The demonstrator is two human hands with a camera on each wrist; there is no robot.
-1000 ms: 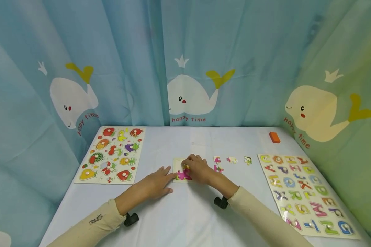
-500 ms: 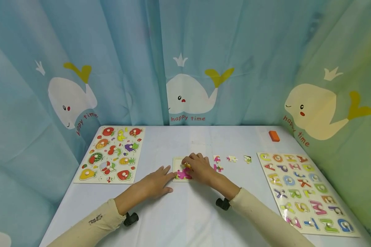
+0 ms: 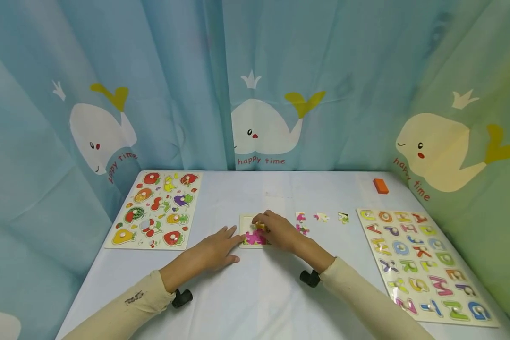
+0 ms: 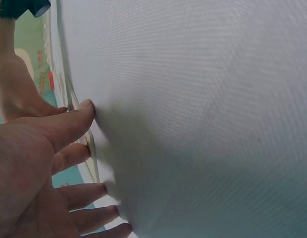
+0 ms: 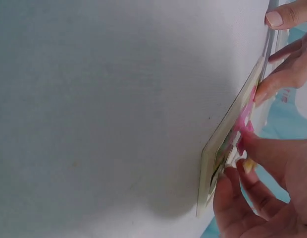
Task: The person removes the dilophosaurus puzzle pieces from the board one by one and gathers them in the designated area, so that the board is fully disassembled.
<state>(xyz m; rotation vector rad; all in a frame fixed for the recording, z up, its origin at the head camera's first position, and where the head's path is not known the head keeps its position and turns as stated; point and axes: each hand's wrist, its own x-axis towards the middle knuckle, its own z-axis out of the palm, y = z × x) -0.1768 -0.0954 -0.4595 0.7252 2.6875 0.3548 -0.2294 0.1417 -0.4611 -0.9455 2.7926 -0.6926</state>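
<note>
A small puzzle tray lies mid-table with joined pink pieces along its near side. My right hand is over the tray's right part, pinching a yellow-marked piece; in the right wrist view the yellow bit shows between thumb and fingers. My left hand lies flat with fingers spread, its index fingertip touching the tray's left edge. In the left wrist view the left hand has straight fingers. My right hand hides part of the tray.
Loose pieces lie right of the tray, among them a white one and a green one. A fruit board is at left, a letter board at right, an orange block at back right. Curtains enclose the table.
My right hand has shifted slightly over the tray, and the yellow-marked piece has turned and moved a little to the right. My left hand keeps its place at the tray's edge.
</note>
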